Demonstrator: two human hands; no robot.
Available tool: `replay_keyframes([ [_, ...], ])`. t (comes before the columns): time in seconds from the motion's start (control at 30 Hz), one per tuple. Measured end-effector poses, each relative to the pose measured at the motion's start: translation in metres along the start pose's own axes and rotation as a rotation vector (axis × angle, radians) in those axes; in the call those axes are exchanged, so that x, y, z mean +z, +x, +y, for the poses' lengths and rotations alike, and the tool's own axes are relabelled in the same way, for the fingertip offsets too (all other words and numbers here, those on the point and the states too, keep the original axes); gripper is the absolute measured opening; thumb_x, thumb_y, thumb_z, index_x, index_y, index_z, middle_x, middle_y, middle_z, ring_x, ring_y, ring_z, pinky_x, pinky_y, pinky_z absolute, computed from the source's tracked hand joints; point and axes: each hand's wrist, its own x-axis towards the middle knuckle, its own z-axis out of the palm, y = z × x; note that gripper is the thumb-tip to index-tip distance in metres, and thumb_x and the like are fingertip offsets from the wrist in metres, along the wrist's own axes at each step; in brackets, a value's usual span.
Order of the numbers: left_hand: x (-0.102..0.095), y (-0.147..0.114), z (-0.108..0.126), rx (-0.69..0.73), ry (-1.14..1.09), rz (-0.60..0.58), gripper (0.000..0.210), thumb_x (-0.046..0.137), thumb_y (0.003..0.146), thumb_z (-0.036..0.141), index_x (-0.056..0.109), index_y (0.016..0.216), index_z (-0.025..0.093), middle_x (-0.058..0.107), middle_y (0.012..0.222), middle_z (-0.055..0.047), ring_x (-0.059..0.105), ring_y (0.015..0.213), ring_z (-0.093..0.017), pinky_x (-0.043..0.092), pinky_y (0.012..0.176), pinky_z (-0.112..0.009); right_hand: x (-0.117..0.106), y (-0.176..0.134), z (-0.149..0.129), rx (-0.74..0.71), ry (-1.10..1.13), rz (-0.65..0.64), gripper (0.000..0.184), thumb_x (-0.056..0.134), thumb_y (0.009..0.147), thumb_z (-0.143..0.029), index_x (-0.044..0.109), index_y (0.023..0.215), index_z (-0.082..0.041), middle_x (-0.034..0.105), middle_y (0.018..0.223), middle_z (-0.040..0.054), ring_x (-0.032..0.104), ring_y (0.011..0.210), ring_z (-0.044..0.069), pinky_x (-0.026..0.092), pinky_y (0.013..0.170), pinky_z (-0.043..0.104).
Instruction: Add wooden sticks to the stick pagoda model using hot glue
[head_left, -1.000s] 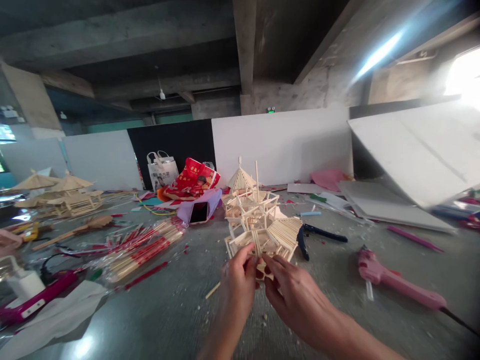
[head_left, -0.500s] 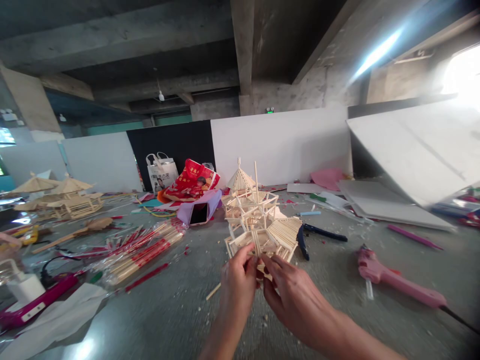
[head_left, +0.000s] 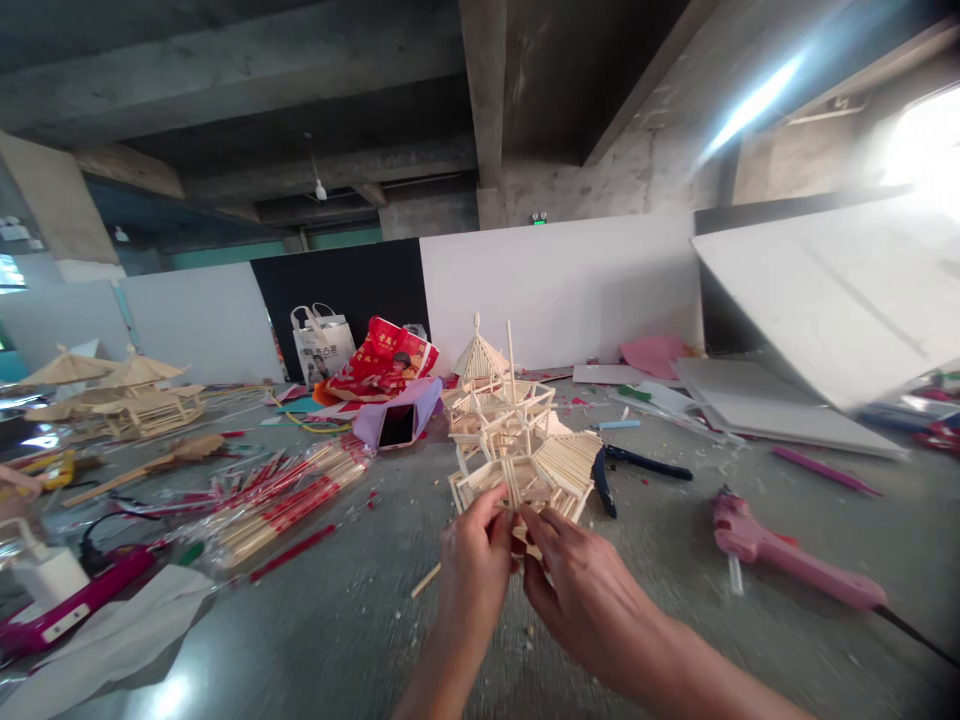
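Observation:
Both hands meet in front of a pavilion model [head_left: 502, 410] built of thin wooden sticks, with a pointed roof at its back and a slatted roof panel on its right. Between their fingertips, a few narrow wooden sticks [head_left: 512, 482] stand nearly upright before the model. My left hand [head_left: 480, 545] pinches them from the left, thumb and forefinger together. From the right, my right hand [head_left: 566, 565] closes its fingers on the same sticks. The lower ends are hidden behind the fingers. Just right of the model lie dark-handled pliers [head_left: 649, 463].
A pink glue gun [head_left: 795, 560] lies at the right with its cord trailing off. Bundled sticks in plastic [head_left: 285, 510] spread on the left, near a magenta power strip [head_left: 75, 605]. A phone [head_left: 397, 426], a red bag [head_left: 382, 360] and white boards [head_left: 787, 410] sit farther back.
Almost nothing differs. The hands keep their pinch on the sticks in front of the model, and the whole view has shifted very slightly.

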Motion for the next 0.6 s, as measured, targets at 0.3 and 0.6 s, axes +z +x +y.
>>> replay_keyframes([
  [0.3,-0.0004,-0.0005,0.0027,-0.010,-0.018,-0.009,0.033,0.042,0.081,0.029,0.053,0.109,0.016,0.067,0.076,-0.003,0.062,0.054,-0.014,0.049,0.044,-0.023,-0.0008,-0.0004,-0.0021,0.013,0.004,-0.009,0.030,0.040,0.074,-0.010,0.046,0.102,-0.018,0.054,0.092,0.0047,0.052,0.081,0.017,0.042,0.073,0.030],
  [0.6,0.0002,-0.0001,0.0048,-0.022,-0.044,-0.030,0.034,0.043,0.081,0.031,0.050,0.111,0.017,0.065,0.071,-0.001,0.061,0.052,-0.014,0.048,0.042,-0.022,-0.0030,-0.0006,-0.0016,0.019,-0.001,-0.001,0.027,0.039,0.075,-0.011,0.045,0.100,-0.017,0.054,0.092,0.0057,0.053,0.080,0.017,0.043,0.070,0.030],
])
